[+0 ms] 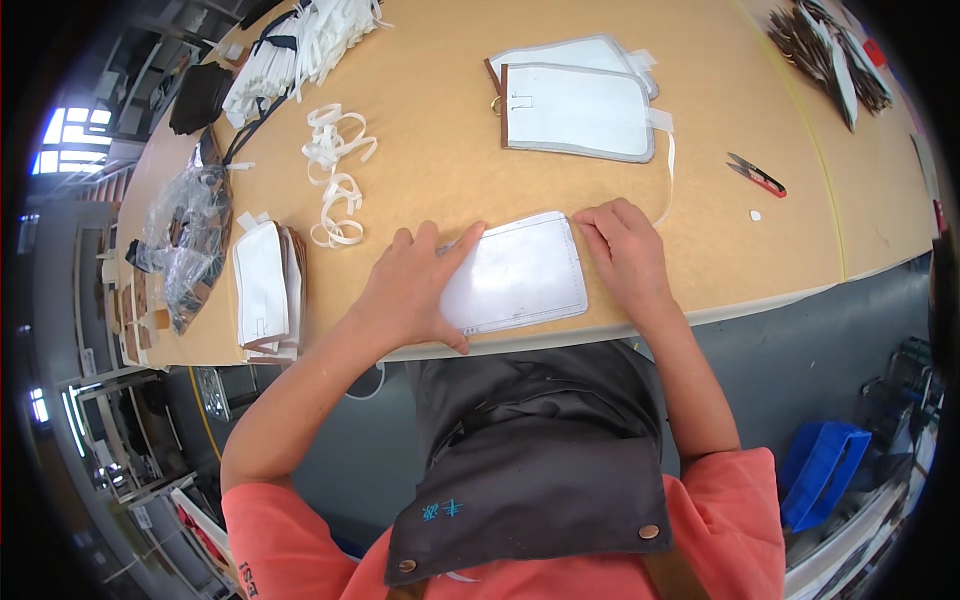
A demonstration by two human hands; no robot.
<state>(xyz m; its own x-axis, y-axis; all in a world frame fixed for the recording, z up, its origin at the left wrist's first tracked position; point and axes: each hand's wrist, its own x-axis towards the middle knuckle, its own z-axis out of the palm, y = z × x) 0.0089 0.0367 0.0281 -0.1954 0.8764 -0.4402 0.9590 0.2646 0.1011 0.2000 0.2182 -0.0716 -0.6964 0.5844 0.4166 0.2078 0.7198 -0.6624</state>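
Note:
A white rounded panel [520, 272] with a thin dark line along its border lies flat near the table's front edge. My left hand [405, 290] rests over its left end, thumb and fingers spread wide toward the near and far edges. At the panel's far right corner, my right hand [628, 255] has its fingers curled and pressed together. Whatever is between those fingertips is hidden. Beyond them lie two overlapping white pouch-like pieces [580, 110] with grey edging, a brown end strip and a ribbon tail.
Thread snips [757, 176] lie to the right. Curled white ribbon [335, 170] is at left, near a stack of white pieces [265, 285] and a clear plastic bag [190, 235]. White strips [300, 55] are bundled far left; brown pieces [825, 55] far right. A blue crate [822, 475] stands below.

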